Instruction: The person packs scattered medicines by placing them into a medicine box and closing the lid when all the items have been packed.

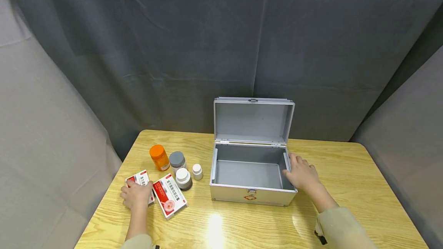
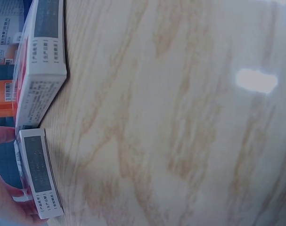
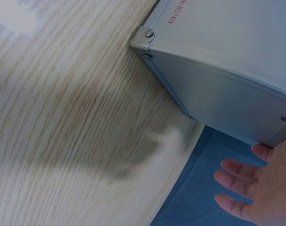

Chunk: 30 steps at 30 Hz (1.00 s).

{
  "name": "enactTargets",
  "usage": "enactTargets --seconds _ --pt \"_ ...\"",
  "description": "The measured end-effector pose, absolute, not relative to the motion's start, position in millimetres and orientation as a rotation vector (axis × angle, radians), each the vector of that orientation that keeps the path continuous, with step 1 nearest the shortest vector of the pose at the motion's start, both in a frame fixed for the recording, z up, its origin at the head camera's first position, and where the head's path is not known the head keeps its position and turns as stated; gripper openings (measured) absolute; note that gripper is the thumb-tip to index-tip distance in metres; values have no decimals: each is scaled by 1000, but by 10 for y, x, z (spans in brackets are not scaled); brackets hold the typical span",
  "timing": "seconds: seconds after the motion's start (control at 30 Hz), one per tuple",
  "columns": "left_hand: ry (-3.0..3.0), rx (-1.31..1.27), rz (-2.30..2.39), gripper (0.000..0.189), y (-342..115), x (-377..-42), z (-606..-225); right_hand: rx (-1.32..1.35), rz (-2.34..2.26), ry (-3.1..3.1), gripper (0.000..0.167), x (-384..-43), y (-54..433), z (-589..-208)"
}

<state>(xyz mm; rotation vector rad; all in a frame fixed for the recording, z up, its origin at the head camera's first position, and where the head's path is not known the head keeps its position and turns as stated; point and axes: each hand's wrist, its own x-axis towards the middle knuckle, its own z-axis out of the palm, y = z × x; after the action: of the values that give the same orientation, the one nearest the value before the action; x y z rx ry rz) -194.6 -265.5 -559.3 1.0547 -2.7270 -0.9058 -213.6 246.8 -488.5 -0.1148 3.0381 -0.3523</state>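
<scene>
My left hand (image 1: 135, 195) lies over a small white-and-red medicine box (image 1: 142, 178) at the left of the table. In the left wrist view, its thumb and fingers grip opposite sides of this box (image 2: 39, 172). A larger medicine box (image 1: 170, 195) lies flat just right of it. On the right, my right hand (image 1: 303, 174) rests at the right wall of an aluminium first-aid case (image 1: 238, 195), thumb at the rim. The right wrist view shows that hand's fingers (image 3: 239, 176) loosely spread, one touching the case's outer side. The case lid (image 1: 252, 122) is raised.
Behind the boxes stand an orange bottle (image 1: 160, 159), a grey-capped bottle (image 1: 177, 159), a white-capped dark bottle (image 1: 183, 179) and a small white bottle (image 1: 197, 172). A dark curtain (image 1: 173, 49) hangs behind the wooden table (image 1: 249, 226); pale curtains flank both sides.
</scene>
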Motion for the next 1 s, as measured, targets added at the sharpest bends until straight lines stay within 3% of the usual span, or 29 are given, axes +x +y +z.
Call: enactTargets --seconds 1.0 --pt "-2691 1145 -959 91 -2683 -1953 -5599 -118 -358 3050 66 -2128 2460 -4880"
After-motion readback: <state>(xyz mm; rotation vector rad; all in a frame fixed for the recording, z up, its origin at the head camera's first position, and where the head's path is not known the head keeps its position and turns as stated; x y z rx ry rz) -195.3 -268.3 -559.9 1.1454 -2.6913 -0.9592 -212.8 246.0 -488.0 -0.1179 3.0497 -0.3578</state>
